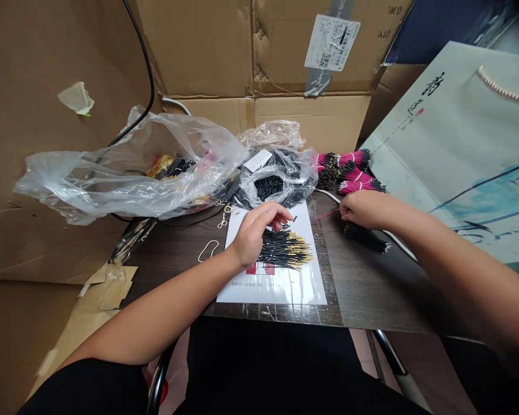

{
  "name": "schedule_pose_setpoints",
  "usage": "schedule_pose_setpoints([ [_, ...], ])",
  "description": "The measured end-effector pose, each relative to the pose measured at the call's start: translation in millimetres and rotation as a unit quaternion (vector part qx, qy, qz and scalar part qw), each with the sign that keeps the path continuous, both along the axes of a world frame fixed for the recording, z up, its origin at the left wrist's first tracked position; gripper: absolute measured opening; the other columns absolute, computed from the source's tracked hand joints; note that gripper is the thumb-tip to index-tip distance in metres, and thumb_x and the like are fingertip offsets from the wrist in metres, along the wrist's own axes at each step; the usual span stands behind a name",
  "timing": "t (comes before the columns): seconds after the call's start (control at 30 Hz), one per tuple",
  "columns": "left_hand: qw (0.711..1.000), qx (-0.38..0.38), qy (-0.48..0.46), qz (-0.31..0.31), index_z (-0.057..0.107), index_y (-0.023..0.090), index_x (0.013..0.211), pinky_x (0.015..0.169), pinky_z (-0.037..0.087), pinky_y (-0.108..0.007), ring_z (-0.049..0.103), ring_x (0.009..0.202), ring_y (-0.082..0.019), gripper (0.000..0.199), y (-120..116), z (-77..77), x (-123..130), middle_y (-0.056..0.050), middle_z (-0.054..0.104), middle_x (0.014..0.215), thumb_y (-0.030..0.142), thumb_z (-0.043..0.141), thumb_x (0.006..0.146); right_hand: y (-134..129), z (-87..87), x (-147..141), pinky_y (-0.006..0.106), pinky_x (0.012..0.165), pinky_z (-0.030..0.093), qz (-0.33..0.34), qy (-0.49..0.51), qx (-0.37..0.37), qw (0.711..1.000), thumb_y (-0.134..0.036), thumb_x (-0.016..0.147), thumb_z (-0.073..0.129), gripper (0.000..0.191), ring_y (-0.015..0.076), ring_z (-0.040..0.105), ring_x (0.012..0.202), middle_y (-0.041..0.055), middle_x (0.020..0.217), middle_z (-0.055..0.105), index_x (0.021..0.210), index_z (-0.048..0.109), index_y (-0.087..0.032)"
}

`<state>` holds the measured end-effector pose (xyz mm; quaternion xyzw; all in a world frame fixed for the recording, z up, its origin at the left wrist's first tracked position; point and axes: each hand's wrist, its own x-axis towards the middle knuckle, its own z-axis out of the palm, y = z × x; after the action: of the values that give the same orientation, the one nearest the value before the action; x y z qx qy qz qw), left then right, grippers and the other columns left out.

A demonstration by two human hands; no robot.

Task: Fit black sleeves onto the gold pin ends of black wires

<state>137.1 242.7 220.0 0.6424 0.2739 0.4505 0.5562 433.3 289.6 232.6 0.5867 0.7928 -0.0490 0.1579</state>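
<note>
My left hand (256, 230) is over the white paper sheet (242, 291), its fingers curled together. A short black tube (294, 219) shows at its fingertips. Beneath and beside that hand lies a bundle of black wires with gold-coloured ends (285, 249), spread on the sheet. My right hand (360, 208), to the right of the sheet, is closed on a thin pink wire (327, 215) that points left. A black wire bundle with silvery tips (367, 239) lies just below my right hand, and tied pink wire bundles (358, 185) are stacked behind it.
An open plastic bag of short black tubes (269, 187) stands behind the sheet. A large clear bag (155, 173) spreads at the left. Rubber bands (208, 251) lie on the dark table (380, 294). Cardboard boxes (207, 52) and a pale paper bag (467, 150) enclose the back and right.
</note>
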Motion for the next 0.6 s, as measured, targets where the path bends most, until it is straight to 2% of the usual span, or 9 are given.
schedule_pose_setpoints([
  [0.2,1.000,0.005,0.022,0.010,0.065,0.015,0.089,0.076,0.042,-0.030,0.051,0.078,-0.016,0.039,-0.8,0.8,-0.9,-0.006,0.058,0.086,0.037,0.033,0.096,1.8,1.7,-16.4,0.027,0.052,0.027,0.011,-0.027,0.000,1.000,-0.021,0.072,0.049,0.019,0.0088,0.039,0.050,0.0069,0.067,0.063,0.061,0.064,-0.016],
  [0.3,0.999,0.006,0.013,0.039,0.065,0.016,0.089,0.075,0.043,-0.031,0.051,0.077,-0.016,0.041,0.3,-0.9,-0.7,-0.007,0.059,0.088,0.038,0.030,0.096,-0.6,6.8,-27.3,0.026,0.051,0.026,0.009,-0.015,0.010,1.000,-0.023,0.069,0.053,0.015,0.0083,0.038,0.048,0.0060,0.062,0.061,0.058,0.063,-0.016],
  [0.43,0.996,0.010,-0.014,0.088,0.064,0.017,0.089,0.075,0.043,-0.031,0.049,0.076,-0.016,0.042,3.7,-2.8,-1.0,-0.008,0.059,0.092,0.038,0.028,0.095,-7.4,12.3,-48.8,0.026,0.051,0.027,0.023,0.046,0.022,0.998,-0.024,0.070,0.054,0.013,0.0093,0.042,0.049,0.0033,0.064,0.062,0.066,0.066,-0.020],
  [0.6,0.995,0.010,-0.017,0.096,0.063,0.017,0.089,0.074,0.041,-0.031,0.049,0.075,-0.015,0.040,7.6,-3.2,-2.2,-0.007,0.059,0.091,0.036,0.029,0.096,-12.1,1.9,-85.7,0.026,0.062,0.034,0.099,0.127,0.038,0.986,-0.027,0.078,0.053,0.016,0.0119,0.052,0.068,0.0033,0.080,0.067,0.078,0.067,-0.021],
])
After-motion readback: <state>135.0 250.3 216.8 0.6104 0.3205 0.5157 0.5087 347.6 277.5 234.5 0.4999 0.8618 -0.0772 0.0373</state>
